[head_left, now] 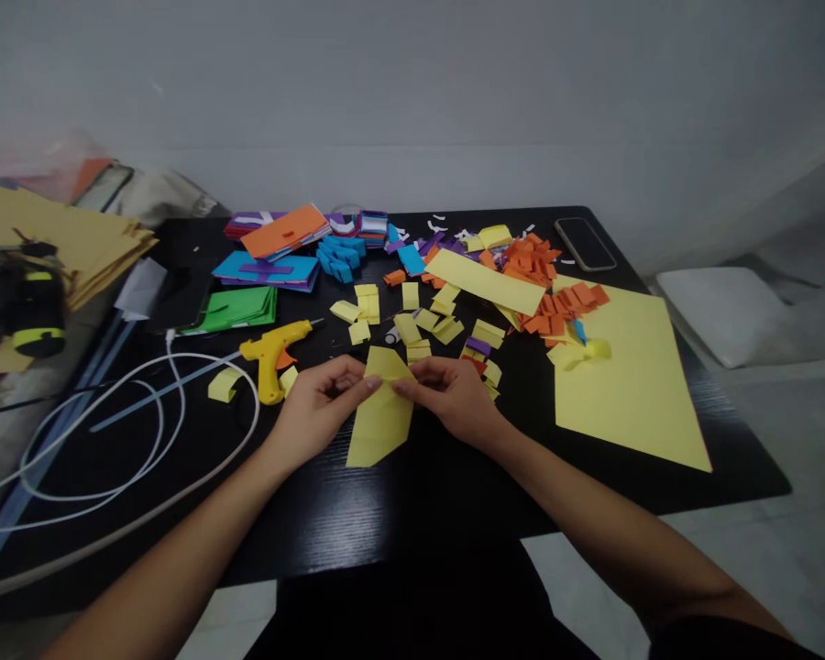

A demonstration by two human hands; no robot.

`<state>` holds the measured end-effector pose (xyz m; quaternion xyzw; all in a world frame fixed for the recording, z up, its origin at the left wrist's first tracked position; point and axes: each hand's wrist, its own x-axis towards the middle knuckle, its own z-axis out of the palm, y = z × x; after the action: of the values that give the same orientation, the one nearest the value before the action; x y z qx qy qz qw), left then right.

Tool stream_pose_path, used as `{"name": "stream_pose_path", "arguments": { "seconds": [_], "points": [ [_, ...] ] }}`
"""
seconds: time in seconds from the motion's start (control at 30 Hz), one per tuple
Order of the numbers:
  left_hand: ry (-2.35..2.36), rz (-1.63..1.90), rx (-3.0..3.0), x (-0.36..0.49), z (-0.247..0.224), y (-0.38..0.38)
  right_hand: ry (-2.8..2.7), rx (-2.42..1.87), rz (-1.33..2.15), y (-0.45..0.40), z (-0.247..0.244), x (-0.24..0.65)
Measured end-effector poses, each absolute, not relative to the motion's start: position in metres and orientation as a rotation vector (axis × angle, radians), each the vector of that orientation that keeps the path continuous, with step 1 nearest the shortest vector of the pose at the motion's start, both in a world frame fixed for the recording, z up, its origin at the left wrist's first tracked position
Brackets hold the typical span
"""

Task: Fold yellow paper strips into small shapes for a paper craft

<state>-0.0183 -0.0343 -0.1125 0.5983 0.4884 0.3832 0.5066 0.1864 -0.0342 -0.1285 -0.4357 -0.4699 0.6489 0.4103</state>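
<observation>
Between my two hands a piece of yellow paper (382,417) is held up over the near part of the black table, with a crease or fold across its upper part. My left hand (326,403) pinches its left edge between thumb and fingers. On the opposite edge, my right hand (454,399) pinches it the same way. Small folded yellow paper pieces (407,328) lie scattered just beyond my hands. A yellow glue gun (271,360) rests on its side left of my left hand, nozzle pointing right.
A large yellow sheet (632,385) and a pile of orange paper pieces (533,266) lie right. Behind are a phone (584,244), blue pieces (340,257), and orange (285,231) and green paper stacks (240,308). White cables (165,440) loop across the left side.
</observation>
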Motion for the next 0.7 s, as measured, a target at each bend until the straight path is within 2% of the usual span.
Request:
{"name": "stream_pose_path", "arguments": {
  "seconds": [0.7],
  "points": [
    [1.136,0.878,1.321,-0.024,-0.1153,-0.0315,-1.048,-1.084,1.66,-0.0325,-0.1293,0.1861]
  ]
}}
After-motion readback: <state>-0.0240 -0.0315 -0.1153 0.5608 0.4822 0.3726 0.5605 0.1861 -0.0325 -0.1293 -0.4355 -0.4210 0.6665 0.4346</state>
